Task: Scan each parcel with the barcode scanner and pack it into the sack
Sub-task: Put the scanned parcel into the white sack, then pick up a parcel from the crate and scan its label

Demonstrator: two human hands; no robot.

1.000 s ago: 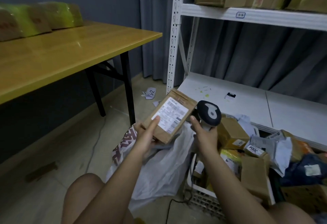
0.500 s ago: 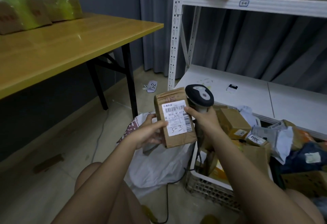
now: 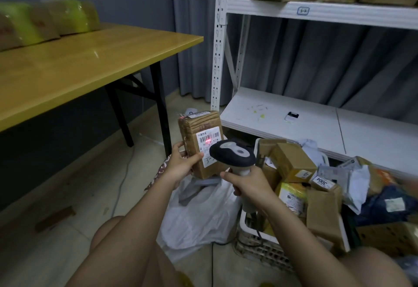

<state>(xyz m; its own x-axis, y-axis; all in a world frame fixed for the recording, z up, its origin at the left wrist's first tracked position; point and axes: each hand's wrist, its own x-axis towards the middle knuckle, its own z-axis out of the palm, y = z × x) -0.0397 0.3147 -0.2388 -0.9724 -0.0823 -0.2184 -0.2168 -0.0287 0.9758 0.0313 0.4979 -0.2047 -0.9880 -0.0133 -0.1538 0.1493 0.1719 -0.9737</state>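
A left hand (image 3: 181, 169) holds a brown parcel (image 3: 200, 144) upright, its grip curled round the lower edge. The right hand (image 3: 248, 183) grips a barcode scanner (image 3: 233, 154) (red light on the label) just beside it, above a white sack (image 3: 199, 214) on the floor.

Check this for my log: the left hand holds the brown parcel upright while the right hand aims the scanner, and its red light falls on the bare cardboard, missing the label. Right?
Not quite. The head view shows the red light on the white label's barcode, not on bare cardboard. The rest holds: the left hand holds the brown parcel upright and the right hand aims the scanner.
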